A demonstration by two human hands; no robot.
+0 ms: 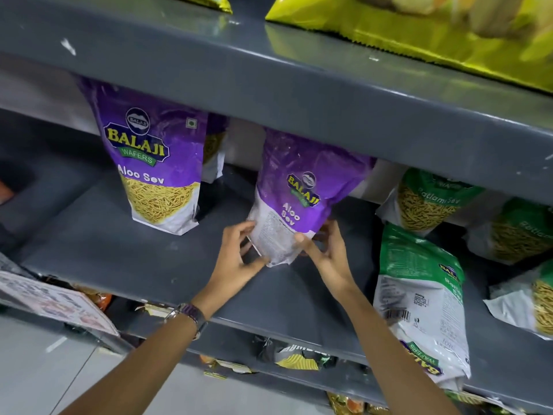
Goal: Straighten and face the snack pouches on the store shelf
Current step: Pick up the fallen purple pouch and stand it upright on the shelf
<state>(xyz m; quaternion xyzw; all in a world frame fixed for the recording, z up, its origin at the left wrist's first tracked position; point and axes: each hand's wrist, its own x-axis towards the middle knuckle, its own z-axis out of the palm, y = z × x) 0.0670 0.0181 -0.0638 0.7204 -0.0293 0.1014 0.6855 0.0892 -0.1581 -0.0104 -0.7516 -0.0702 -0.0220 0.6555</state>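
Note:
A purple Aloo Sev pouch (302,187) stands in the middle of the grey shelf (119,250), turned so its side panel shows. My left hand (236,259) grips its lower left corner and my right hand (326,253) grips its lower right edge. A second purple Aloo Sev pouch (155,163) stands upright to the left, front facing out, with another one partly hidden behind it. At the right, a green Ratlami Sev pouch (422,298) lies flat with its back up, overhanging the shelf's front edge.
More green Ratlami Sev pouches (425,199) stand or lean at the far right. The upper shelf (299,94) overhangs the pouch tops and holds yellow-green bags (419,34). Lower shelves carry other snack packs (299,359). A paper label (54,301) hangs at the left.

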